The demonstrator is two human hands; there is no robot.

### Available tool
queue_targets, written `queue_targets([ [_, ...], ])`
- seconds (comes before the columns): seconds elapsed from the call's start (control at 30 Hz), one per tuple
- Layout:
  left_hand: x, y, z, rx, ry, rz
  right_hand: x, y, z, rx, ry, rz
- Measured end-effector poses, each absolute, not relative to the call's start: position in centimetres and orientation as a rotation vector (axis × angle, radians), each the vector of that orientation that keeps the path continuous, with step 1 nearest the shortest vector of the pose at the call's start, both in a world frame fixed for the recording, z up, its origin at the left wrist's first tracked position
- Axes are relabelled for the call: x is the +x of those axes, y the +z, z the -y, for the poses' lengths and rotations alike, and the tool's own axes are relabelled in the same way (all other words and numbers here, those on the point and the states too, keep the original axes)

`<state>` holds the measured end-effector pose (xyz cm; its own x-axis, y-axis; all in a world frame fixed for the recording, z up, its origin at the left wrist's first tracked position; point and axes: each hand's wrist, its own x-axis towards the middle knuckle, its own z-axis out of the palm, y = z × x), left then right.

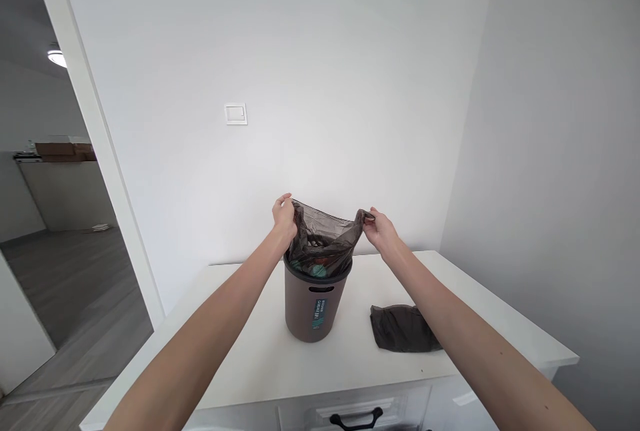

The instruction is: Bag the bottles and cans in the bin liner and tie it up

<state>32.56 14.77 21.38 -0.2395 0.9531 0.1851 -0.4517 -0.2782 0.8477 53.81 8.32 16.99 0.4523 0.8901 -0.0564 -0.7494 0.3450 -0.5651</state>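
Note:
A brown trash can (306,314) with a dark rim and a blue label stands upright on the white cabinet top. Inside it sits a thin black garbage bag (327,228), its mouth stretched up above the rim. My left hand (285,214) pinches the bag's left edge, and my right hand (381,230) grips the bunched right edge. Through the sheer plastic, greenish and reddish contents show low in the bag; I cannot make out what they are. A folded black garbage bag (403,329) lies on the cabinet top, partly hidden by my right forearm.
The white cabinet (250,364) has a drawer with a black handle (356,419) at its front. Behind it rises a wall with a white switch (235,114). Another wall closes off the right side. At left, a doorway opens on a room with cardboard boxes (55,149).

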Motion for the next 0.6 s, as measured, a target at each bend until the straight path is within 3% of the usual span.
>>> queue_targets([
  [0.6,27.3,24.2,-15.6,0.806,1.783,-0.908,53.2,18.3,-7.5,-0.56,1.15,0.333],
])
